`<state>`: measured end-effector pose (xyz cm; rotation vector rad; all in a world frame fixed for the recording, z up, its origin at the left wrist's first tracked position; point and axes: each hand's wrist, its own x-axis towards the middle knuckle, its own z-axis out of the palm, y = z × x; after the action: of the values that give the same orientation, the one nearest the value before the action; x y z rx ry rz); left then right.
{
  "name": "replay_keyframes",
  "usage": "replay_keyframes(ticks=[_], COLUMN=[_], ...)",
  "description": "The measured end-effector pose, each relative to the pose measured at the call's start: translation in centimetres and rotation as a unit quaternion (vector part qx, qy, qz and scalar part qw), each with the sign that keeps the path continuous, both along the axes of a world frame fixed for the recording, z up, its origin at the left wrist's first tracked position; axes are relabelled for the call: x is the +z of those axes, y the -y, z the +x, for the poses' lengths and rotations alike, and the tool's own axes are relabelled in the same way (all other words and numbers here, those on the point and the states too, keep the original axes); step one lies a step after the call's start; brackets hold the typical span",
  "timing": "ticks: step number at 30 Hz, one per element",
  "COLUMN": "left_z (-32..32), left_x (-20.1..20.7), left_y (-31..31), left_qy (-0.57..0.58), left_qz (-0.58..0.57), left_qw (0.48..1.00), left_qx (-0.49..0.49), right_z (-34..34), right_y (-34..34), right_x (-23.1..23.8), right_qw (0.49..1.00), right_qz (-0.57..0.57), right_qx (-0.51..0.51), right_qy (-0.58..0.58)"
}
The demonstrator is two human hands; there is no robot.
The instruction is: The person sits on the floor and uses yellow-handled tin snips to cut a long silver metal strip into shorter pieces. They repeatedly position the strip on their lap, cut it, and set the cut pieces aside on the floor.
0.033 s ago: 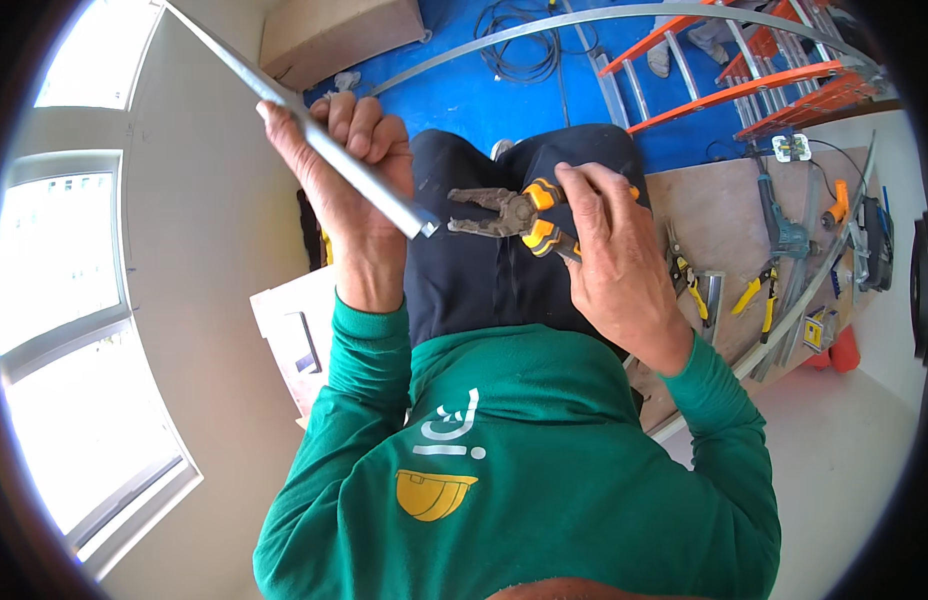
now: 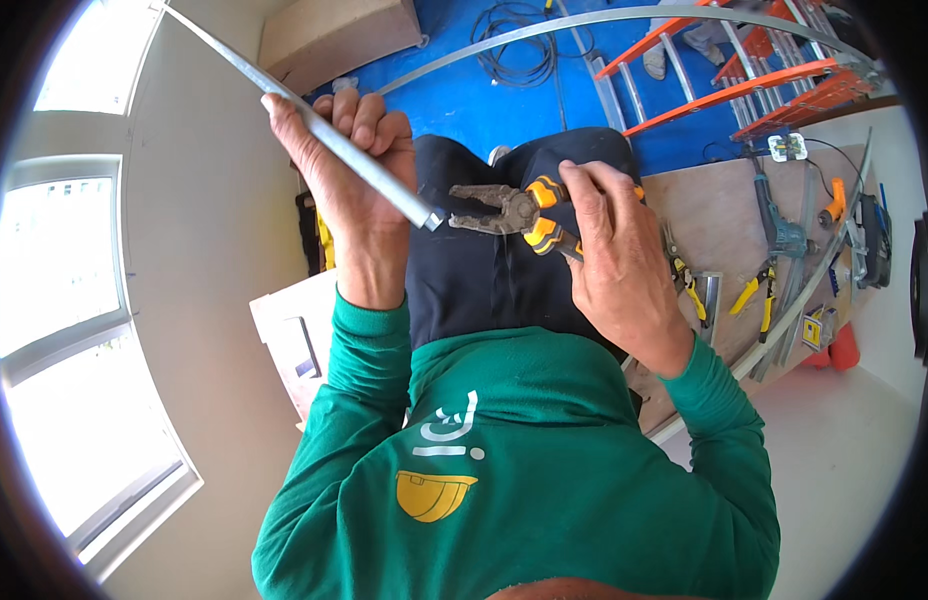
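A long, narrow metal profile (image 2: 329, 148) slants from the upper left down to mid-view, and my left hand (image 2: 349, 190) is closed around it near its lower end. My right hand (image 2: 624, 250) grips the yellow-and-black handles of a pair of combination pliers (image 2: 519, 212). Their dark, worn jaws stand apart and point left, just beside the profile's cut end. I cannot tell whether jaw and metal touch. Both tools are above my dark trousers (image 2: 454, 280).
On the board (image 2: 709, 195) at right lie yellow-handled snips (image 2: 754, 295), a teal power tool (image 2: 781, 225) and metal offcuts. Orange ladders (image 2: 719, 95) lie on the blue floor covering (image 2: 454, 100) ahead, near a coiled black cable (image 2: 514, 50). Windows (image 2: 64, 250) line the left wall.
The profile's lower end has shifted slightly up and right, closer to the plier jaws. My right hand and the pliers are almost unmoved.
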<state>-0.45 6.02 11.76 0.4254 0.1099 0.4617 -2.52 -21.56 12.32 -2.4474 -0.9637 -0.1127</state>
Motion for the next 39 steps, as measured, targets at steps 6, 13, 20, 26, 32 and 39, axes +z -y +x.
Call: replay_keyframes(ticks=[6, 13, 20, 26, 32, 39], left_z=[4.8, 7.7, 8.2, 8.0, 7.2, 6.8], left_x=[1.2, -0.8, -2.9, -2.7, -2.8, -3.3], left_y=[3.4, 4.4, 4.5, 4.6, 3.0, 2.5], left_qy=[-0.144, -0.156, -0.134, -0.130, -0.072, -0.055], left_qz=[0.033, 0.061, 0.075, 0.011, -0.065, -0.081], left_qw=[0.985, 0.980, 0.983, 0.990, 0.994, 0.994], left_qx=[0.089, 0.107, 0.102, 0.045, -0.049, -0.045], right_z=[1.1, 1.7, 1.4, 2.0, 3.2, 3.4], right_y=[1.1, 1.4, 0.1, 0.0, 0.7, 0.5], right_x=[1.6, 1.4, 0.4, 0.3, -1.7, -2.7], right_qw=[0.993, 0.989, 0.980, 0.972, 0.986, 0.994], right_qz=[-0.047, -0.072, -0.125, -0.189, -0.113, -0.085], right_qx=[-0.096, -0.126, -0.149, -0.138, -0.090, -0.055], right_qy=[0.058, -0.004, -0.033, 0.022, -0.079, -0.046])
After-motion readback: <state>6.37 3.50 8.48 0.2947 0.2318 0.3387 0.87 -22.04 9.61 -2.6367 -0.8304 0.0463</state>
